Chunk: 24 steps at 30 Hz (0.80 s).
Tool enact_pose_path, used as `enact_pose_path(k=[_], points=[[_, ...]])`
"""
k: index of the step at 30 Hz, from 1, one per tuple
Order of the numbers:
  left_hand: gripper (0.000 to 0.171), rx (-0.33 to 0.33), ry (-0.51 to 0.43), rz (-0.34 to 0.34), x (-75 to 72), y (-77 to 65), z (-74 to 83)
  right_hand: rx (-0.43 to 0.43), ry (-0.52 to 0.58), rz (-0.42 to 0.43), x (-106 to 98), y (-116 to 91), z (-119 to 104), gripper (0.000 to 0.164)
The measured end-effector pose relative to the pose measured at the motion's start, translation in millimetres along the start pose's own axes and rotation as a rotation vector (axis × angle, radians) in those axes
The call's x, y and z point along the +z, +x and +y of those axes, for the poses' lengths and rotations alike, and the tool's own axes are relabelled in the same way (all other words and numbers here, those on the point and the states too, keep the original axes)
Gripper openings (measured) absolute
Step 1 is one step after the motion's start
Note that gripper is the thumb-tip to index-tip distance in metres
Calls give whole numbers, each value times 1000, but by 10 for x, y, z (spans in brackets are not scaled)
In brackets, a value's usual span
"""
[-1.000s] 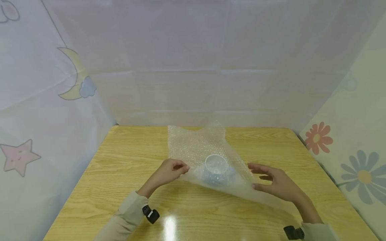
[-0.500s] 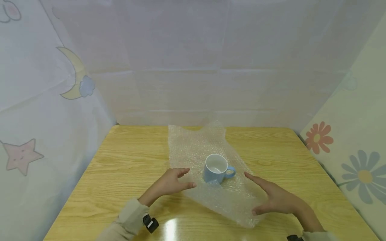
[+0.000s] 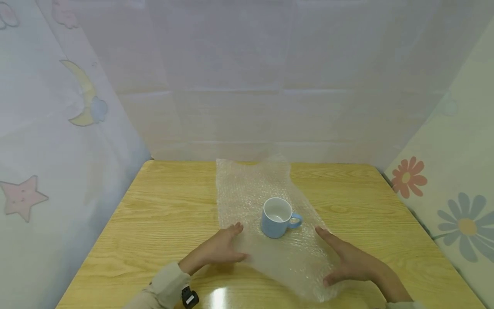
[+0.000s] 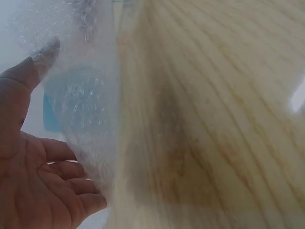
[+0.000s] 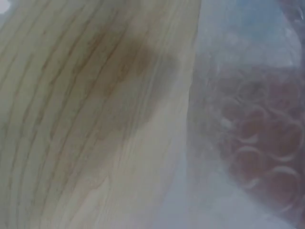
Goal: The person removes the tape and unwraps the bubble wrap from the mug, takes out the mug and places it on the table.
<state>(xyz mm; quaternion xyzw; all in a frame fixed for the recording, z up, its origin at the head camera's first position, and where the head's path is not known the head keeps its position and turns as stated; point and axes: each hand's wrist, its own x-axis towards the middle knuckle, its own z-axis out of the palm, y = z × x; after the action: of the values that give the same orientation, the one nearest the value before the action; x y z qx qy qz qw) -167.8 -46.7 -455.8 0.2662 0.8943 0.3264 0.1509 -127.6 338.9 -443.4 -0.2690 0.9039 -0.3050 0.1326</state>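
A light-blue mug (image 3: pixel 273 228) with a white inside stands upright on a sheet of bubble wrap (image 3: pixel 247 186), its handle pointing right. To the mug's left is my left hand (image 3: pixel 221 246), fingers spread and apart from the mug, at the wrap's left edge. In the left wrist view, the thumb tip and fingertips of that hand (image 4: pixel 43 186) meet the wrap, and the blue mug shows hazily through it. My right hand (image 3: pixel 349 262), thumb and fingers wide apart, is at the wrap's right edge. The right wrist view shows it blurred behind the bubbles (image 5: pixel 257 138).
The sheet lies on a wooden table (image 3: pixel 166 206) and reaches its far edge. Behind stands a pale cloth wall (image 3: pixel 247 86). Printed side walls flank the table, with a moon (image 3: pixel 82 94) at left and flowers (image 3: pixel 467 227) at right.
The near flap of bubble wrap that covered the mug has come down toward the front, leaving the mug uncovered. Both hands have moved nearer the front, and the left fingers have spread.
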Motion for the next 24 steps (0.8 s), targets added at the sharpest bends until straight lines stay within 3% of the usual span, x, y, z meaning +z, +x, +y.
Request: enact_pose_path(k=[10,16,24], points=[[125,-58,101,-197,106,-53,41,-62,-1,-36,112,18,81,134],[132,-49,231,-231,131,-43,42,-76,-43,-50,160,50,119,135],[136,-47,313,-221,129,-23,45,-34,-83,-64,211,105,172,137]])
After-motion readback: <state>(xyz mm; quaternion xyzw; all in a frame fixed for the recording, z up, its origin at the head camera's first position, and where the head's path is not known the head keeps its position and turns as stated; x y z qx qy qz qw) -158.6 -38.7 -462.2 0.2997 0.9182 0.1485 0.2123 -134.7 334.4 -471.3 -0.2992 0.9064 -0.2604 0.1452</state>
